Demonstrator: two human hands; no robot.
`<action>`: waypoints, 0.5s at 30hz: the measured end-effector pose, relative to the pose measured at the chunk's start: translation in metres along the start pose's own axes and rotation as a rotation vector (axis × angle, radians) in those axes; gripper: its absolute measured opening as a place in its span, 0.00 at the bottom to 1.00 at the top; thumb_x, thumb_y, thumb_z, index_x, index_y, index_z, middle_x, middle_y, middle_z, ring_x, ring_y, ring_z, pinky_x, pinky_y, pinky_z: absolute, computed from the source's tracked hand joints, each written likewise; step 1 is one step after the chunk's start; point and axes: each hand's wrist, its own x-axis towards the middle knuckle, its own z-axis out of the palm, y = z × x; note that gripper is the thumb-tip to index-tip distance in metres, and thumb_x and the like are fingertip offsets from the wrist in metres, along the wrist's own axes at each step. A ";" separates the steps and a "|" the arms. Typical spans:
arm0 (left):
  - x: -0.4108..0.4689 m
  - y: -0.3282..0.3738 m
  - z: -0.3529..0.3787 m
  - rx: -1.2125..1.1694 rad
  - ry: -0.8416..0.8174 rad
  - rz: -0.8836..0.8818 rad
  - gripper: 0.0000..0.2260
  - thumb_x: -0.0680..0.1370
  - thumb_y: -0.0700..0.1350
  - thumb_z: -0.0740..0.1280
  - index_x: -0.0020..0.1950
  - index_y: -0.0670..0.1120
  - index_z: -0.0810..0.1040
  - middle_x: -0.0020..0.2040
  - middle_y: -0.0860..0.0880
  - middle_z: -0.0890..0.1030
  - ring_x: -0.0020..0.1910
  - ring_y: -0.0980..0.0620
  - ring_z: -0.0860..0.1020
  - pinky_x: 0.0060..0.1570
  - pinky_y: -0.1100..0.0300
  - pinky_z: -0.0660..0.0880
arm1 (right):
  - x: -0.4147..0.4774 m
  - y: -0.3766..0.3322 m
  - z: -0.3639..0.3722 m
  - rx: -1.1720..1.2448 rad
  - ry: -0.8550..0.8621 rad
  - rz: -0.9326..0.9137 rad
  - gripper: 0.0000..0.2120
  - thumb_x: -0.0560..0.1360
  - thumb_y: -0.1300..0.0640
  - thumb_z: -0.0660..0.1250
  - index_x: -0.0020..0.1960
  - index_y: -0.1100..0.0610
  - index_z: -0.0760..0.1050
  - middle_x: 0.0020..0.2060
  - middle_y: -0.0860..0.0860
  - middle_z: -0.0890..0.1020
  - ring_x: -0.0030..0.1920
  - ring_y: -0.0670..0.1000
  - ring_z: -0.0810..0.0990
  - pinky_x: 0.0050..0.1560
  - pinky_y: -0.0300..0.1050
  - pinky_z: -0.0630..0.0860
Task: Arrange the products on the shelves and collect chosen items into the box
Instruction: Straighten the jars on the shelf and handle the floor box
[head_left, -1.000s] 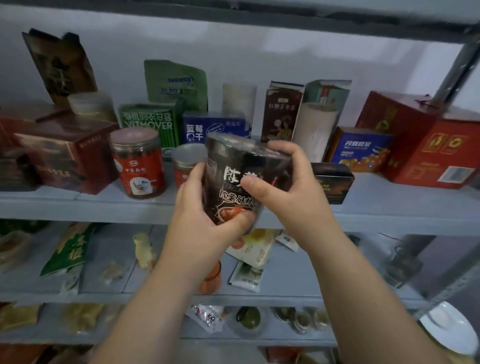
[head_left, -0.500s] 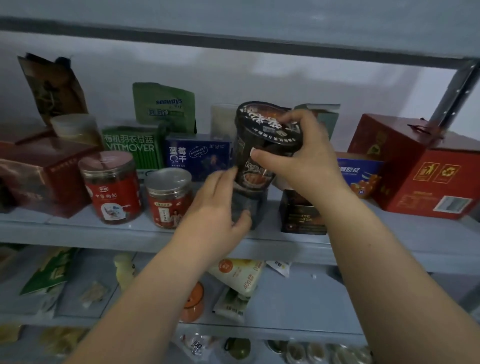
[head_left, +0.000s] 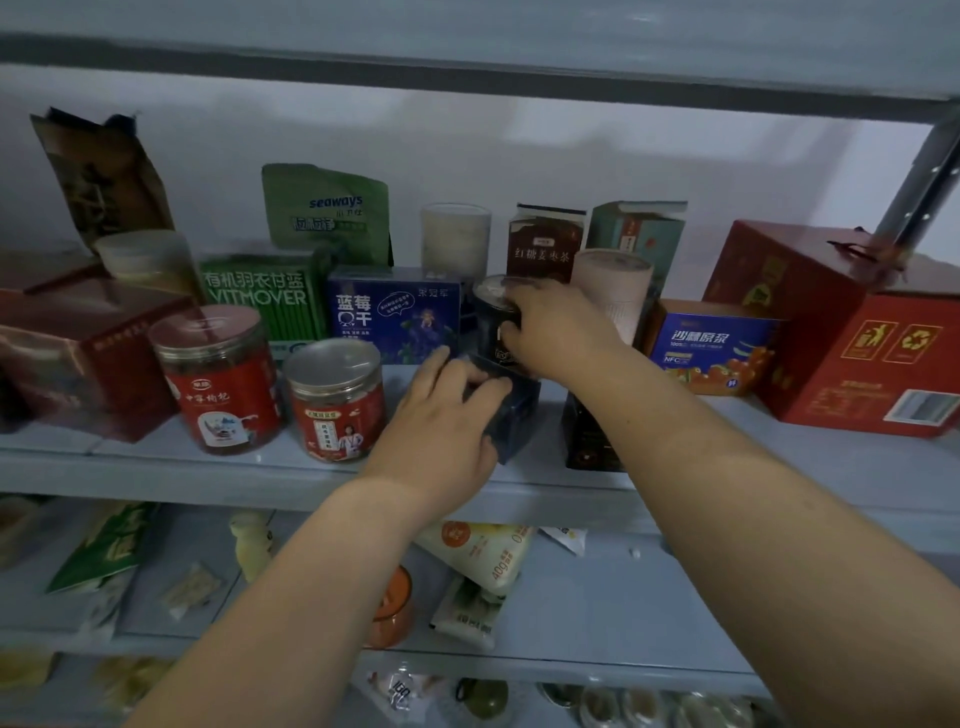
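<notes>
A black noodle cup stands on the grey shelf, behind a small dark box. My right hand grips the cup from the right, with its fingers curled over the lid and side. My left hand holds the small dark box at its left side, fingers bent over its top edge. The cup sits between a blue blueberry box and a pale paper tube.
Two red-labelled jars stand left of my hands. A dark box and a blue juice box are to the right, then a large red carton. The lower shelf holds pouches and sachets.
My right hand has carried the black cup from in front of me down and back onto the shelf. My left hand let go of the cup and took hold of the small dark box.
</notes>
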 end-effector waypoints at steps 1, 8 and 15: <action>0.002 -0.002 -0.001 -0.014 -0.006 0.006 0.25 0.79 0.43 0.66 0.77 0.49 0.69 0.69 0.45 0.67 0.76 0.38 0.60 0.73 0.41 0.66 | 0.002 0.001 0.002 -0.017 0.010 -0.005 0.22 0.82 0.48 0.61 0.73 0.56 0.71 0.68 0.57 0.74 0.65 0.58 0.73 0.58 0.50 0.73; 0.006 -0.009 -0.005 0.043 0.026 0.011 0.27 0.80 0.44 0.64 0.79 0.54 0.67 0.65 0.47 0.67 0.62 0.42 0.63 0.60 0.50 0.72 | 0.005 0.000 0.003 -0.038 -0.010 0.014 0.23 0.83 0.56 0.61 0.78 0.48 0.67 0.74 0.58 0.66 0.71 0.60 0.65 0.68 0.51 0.68; 0.001 0.001 -0.011 0.207 -0.048 -0.043 0.29 0.81 0.50 0.60 0.82 0.54 0.56 0.69 0.46 0.62 0.66 0.40 0.60 0.64 0.48 0.69 | -0.056 0.011 -0.011 0.192 0.185 -0.062 0.21 0.81 0.51 0.67 0.72 0.56 0.75 0.67 0.58 0.77 0.67 0.58 0.74 0.67 0.49 0.71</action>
